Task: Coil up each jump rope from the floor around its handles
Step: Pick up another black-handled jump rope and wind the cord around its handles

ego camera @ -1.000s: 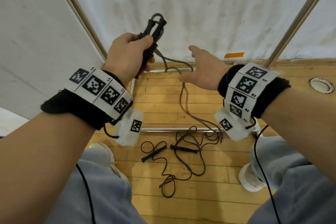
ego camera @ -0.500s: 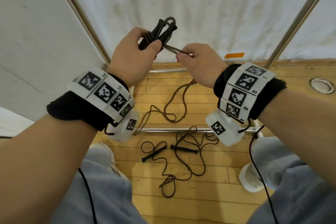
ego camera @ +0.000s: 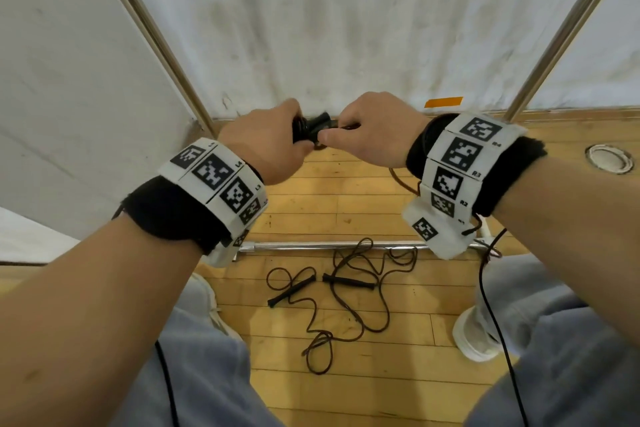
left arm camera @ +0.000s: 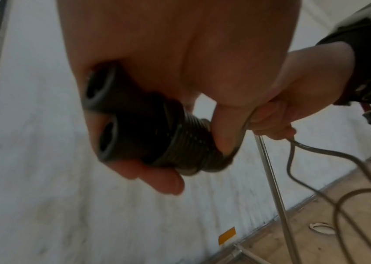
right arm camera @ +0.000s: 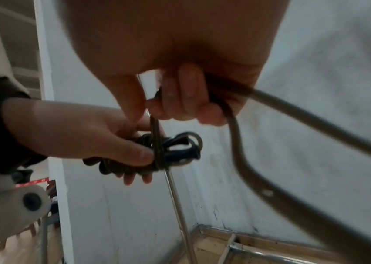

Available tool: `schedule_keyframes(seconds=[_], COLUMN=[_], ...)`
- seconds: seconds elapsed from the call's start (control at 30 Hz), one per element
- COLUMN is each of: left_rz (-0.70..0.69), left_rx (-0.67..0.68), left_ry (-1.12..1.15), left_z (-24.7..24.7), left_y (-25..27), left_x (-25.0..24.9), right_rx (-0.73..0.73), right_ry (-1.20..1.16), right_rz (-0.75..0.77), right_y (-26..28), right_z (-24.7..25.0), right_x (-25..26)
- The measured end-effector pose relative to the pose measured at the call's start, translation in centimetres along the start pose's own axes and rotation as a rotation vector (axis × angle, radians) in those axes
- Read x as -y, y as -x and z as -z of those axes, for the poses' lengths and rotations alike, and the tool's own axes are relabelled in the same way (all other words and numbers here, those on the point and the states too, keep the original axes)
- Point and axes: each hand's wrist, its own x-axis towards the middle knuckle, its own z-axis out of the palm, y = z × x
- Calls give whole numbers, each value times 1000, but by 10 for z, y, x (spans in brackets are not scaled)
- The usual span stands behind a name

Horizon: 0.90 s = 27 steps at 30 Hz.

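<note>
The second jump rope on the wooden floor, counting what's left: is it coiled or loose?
Loose. The thin dark jump rope sprawls in open loops on the floor, its two black handles lying apart, unwrapped.

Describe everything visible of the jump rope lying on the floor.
The thin dark-brown jump rope on the floor lies loose and uncoiled on the wooden plank floor, between the person's feet. Its two slim black handles lie apart, near a chrome bar. The cord wanders in tangled loops, some crossing that bar. Neither hand touches it.

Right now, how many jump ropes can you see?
2. One jump rope is gripped in the left hand, with the right hand pulling its cord. The other jump rope lies loose on the wooden floor. More could be hidden.
</note>
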Motion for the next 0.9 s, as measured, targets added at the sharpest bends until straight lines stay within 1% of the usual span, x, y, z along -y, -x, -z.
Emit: schedule_keyframes(seconds=[0.1, 0.13, 0.2, 0.3, 0.43, 0.5, 0.57, 0.63, 0.73, 0.83, 0.9], left_rz=[-81, -109, -162, -235, -225, -235, -264, -268, -251, -211, -176], left_rx=[184, 222, 238, 164, 46, 5, -8, 5, 0, -79, -124], left_ry=[10, 33, 113, 208, 180, 245, 376, 599, 940, 1095, 1172], left_z=[-5, -5, -1, 6, 6, 6, 9, 16, 24, 27, 28], left_y=[1, 2, 3, 7, 13, 14, 15, 18, 21, 20, 18], left_x=[-1, 0, 3, 3, -4, -6, -6, -7, -9, -13, -15], right_rx=[34, 30, -35, -152, -174, -169, -180, -197, -161, -123, -135], right_ry=[-15, -10, 4, -63, -186, -251, -338, -446, -620, -778, -730], right_rz=[20, 33, 57, 78, 64, 37, -1, -33, -54, -56, -37], right_y=[-1, -1, -1, -4, -6, -6, -6, -6, -5, -5, -5], right_z=[0, 0, 2, 7, 9, 10, 13, 19, 26, 26, 21], right_x=[0, 1, 1, -1, -4, -4, -6, -7, -5, 3, 9])
